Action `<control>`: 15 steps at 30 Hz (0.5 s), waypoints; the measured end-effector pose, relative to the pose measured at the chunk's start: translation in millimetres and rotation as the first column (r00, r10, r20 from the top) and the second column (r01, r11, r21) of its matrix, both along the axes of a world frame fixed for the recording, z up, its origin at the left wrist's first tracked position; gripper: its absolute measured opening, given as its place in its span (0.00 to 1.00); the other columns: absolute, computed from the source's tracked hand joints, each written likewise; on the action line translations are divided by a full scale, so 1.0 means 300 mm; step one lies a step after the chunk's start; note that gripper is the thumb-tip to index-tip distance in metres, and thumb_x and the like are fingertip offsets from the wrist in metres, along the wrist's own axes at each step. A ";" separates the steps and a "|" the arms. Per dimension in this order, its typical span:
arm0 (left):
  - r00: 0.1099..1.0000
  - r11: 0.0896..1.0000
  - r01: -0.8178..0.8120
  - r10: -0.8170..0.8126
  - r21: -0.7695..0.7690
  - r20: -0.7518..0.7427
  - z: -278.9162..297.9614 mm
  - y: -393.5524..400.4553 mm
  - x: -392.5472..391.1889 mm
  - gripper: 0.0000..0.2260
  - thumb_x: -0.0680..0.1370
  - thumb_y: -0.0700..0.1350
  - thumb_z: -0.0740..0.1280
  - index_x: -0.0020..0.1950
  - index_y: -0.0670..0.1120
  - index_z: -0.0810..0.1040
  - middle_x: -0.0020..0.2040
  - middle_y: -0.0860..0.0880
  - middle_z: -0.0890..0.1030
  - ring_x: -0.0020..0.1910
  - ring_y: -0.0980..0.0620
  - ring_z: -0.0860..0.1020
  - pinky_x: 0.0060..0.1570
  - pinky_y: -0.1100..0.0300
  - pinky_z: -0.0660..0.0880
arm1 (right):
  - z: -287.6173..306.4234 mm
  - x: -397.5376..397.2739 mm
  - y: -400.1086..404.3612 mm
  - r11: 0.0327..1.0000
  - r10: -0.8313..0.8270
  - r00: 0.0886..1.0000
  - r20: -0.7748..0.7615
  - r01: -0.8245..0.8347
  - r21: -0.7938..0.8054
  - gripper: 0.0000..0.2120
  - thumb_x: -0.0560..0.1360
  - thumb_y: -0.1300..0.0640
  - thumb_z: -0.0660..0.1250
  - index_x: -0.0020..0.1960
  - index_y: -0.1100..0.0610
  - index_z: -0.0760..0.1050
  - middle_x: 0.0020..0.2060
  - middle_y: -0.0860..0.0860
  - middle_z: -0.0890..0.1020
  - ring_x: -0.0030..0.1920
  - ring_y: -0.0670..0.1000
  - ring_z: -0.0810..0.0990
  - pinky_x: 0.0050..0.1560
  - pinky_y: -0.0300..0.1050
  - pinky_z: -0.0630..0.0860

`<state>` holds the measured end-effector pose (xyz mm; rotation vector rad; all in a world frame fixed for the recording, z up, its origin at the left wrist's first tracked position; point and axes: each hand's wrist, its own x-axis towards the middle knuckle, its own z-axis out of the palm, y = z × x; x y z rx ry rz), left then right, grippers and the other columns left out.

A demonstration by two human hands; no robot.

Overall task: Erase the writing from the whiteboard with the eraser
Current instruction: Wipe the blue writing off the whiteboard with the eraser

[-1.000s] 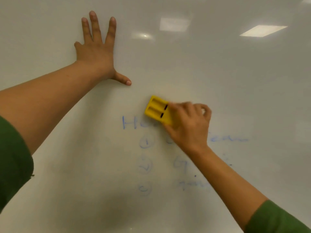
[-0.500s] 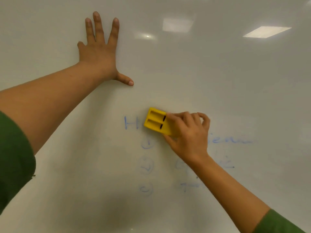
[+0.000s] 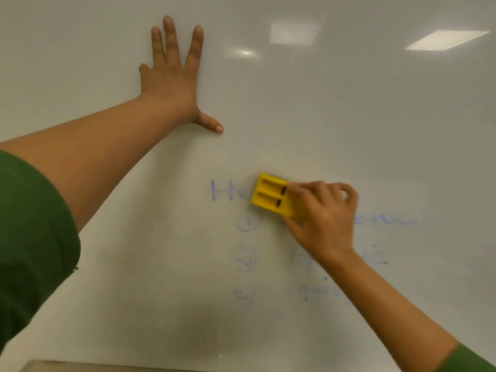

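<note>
The whiteboard (image 3: 349, 116) fills nearly the whole head view, its glossy surface carrying reflections of ceiling lights (image 3: 447, 40) toward 1 o'clock. The left hand (image 3: 171, 81) lies flat against the board at about 11 o'clock, released, fingers spread and pointing up, thumb stretched out to the side toward the writing; it grips nothing. Its bare forearm runs down to a green sleeve (image 3: 32, 245) at 9 o'clock.

The right hand (image 3: 324, 218), just past centre toward 4 o'clock, is clenched around the eraser (image 3: 269, 196), a yellow block with two long recesses in its back. The fingers wrap the block's right end, and its left end sticks out free, tilted slightly so that the upper edge leans toward 11 o'clock. The eraser presses on the board right over the top line of blue writing (image 3: 222, 190): an "H" and part of a following letter show just to its 9 o'clock side, touching its edge, while the rest of that line is hidden under the block and the hand.

Below, toward 6 o'clock, three faint circled marks (image 3: 245, 260) stand in a column, smeared and pale. To their 3 o'clock side, more blurred blue words trail out beyond the right wrist; they are too smudged to read. A second green cuff shows at the 5 o'clock corner.
</note>
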<state>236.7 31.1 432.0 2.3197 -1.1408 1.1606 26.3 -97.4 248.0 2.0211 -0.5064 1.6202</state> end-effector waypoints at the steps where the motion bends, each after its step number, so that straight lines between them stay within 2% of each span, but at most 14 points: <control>1: 1.000 1.000 -0.011 0.011 -0.002 0.005 -0.001 -0.001 0.005 0.67 0.53 0.70 0.72 0.76 0.51 0.32 0.76 0.40 0.34 0.75 0.39 0.37 0.66 0.36 0.63 | 0.021 -0.020 -0.016 1.000 -0.013 0.998 0.055 0.012 0.029 0.19 0.63 0.50 0.73 0.53 0.52 0.78 0.43 0.52 0.80 0.44 0.53 0.71 0.52 0.50 0.62; 3: 1.000 1.000 -0.018 0.018 -0.003 0.012 -0.001 -0.003 0.002 0.67 0.53 0.70 0.72 0.76 0.51 0.32 0.76 0.40 0.35 0.76 0.39 0.38 0.67 0.37 0.62 | 0.095 -0.015 -0.029 0.996 -0.016 0.981 0.191 -0.002 0.094 0.20 0.62 0.51 0.74 0.53 0.53 0.79 0.42 0.54 0.79 0.43 0.52 0.69 0.51 0.49 0.62; 5: 1.000 1.000 -0.017 0.017 -0.004 0.015 0.000 -0.004 -0.005 0.66 0.53 0.70 0.72 0.76 0.51 0.32 0.76 0.39 0.35 0.76 0.39 0.38 0.67 0.37 0.61 | 0.159 0.044 -0.007 0.993 0.003 0.968 0.252 -0.032 0.113 0.21 0.61 0.51 0.74 0.53 0.54 0.79 0.41 0.54 0.79 0.44 0.52 0.67 0.50 0.49 0.62; 8: 1.000 1.000 -0.016 0.016 -0.005 0.007 0.000 0.000 -0.005 0.66 0.54 0.69 0.73 0.76 0.51 0.33 0.76 0.40 0.35 0.76 0.39 0.38 0.67 0.37 0.61 | 0.149 0.140 0.048 0.997 0.034 0.988 0.148 -0.044 0.068 0.19 0.63 0.51 0.73 0.52 0.53 0.79 0.42 0.54 0.79 0.44 0.52 0.67 0.49 0.49 0.62; 12: 1.000 1.000 -0.012 0.012 -0.001 0.011 0.001 0.004 -0.005 0.66 0.55 0.69 0.73 0.76 0.51 0.33 0.76 0.40 0.35 0.76 0.39 0.38 0.66 0.37 0.63 | -0.005 0.128 0.067 0.998 0.055 0.996 -0.068 -0.057 -0.027 0.19 0.62 0.54 0.74 0.54 0.53 0.80 0.43 0.51 0.80 0.44 0.52 0.69 0.54 0.51 0.62; 15: 1.000 1.000 -0.024 0.024 0.005 0.017 -0.002 0.003 -0.001 0.66 0.54 0.70 0.72 0.76 0.51 0.32 0.76 0.40 0.35 0.76 0.39 0.38 0.65 0.38 0.64 | -0.008 0.071 0.036 1.000 0.012 1.000 -0.014 -0.013 -0.012 0.18 0.63 0.53 0.74 0.52 0.52 0.80 0.42 0.51 0.80 0.44 0.52 0.70 0.53 0.50 0.62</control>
